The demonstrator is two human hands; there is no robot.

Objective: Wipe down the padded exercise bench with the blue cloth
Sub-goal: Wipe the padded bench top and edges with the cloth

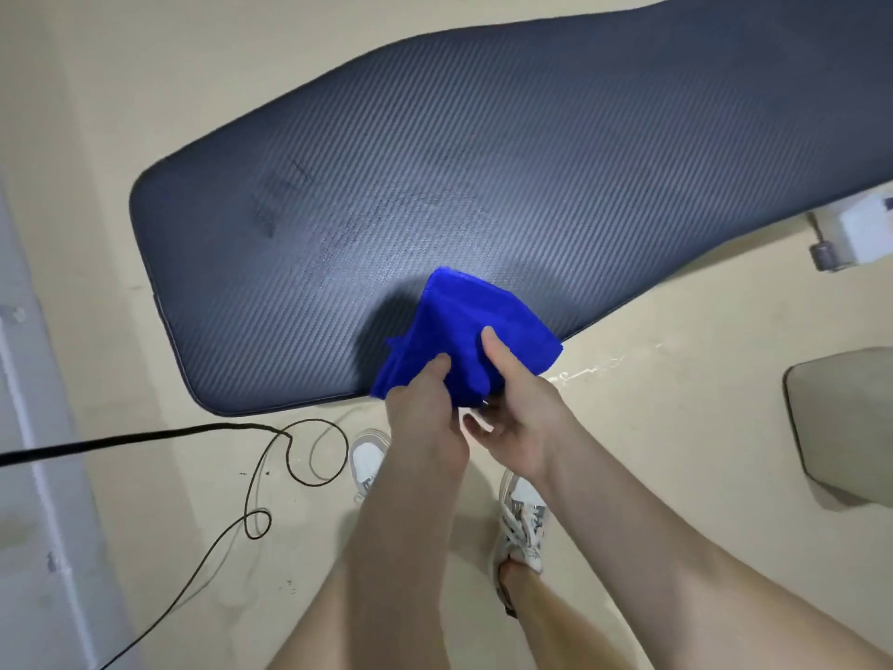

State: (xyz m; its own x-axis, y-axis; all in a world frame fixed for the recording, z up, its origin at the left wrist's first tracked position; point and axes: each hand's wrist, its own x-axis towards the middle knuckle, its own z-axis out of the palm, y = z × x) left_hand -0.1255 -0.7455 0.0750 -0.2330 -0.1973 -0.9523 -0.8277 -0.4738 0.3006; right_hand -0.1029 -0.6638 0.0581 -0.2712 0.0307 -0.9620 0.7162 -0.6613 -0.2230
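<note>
The padded exercise bench (483, 186) is a long dark pad with a ribbed weave, running from lower left to upper right. Faint smeared marks show on its left half. A folded bright blue cloth (464, 321) is held up over the bench's near edge. My left hand (425, 418) pinches the cloth's lower left corner. My right hand (522, 408) grips its lower right part, with the thumb lying on top of the fabric. The cloth casts a shadow on the pad just to its left.
A black cable (270, 466) loops over the beige floor near my left shoe (367, 459); my right shoe (524, 524) stands further right. A grey padded piece (841, 427) lies at the right edge. A white part with a grey knob (850, 239) shows under the bench.
</note>
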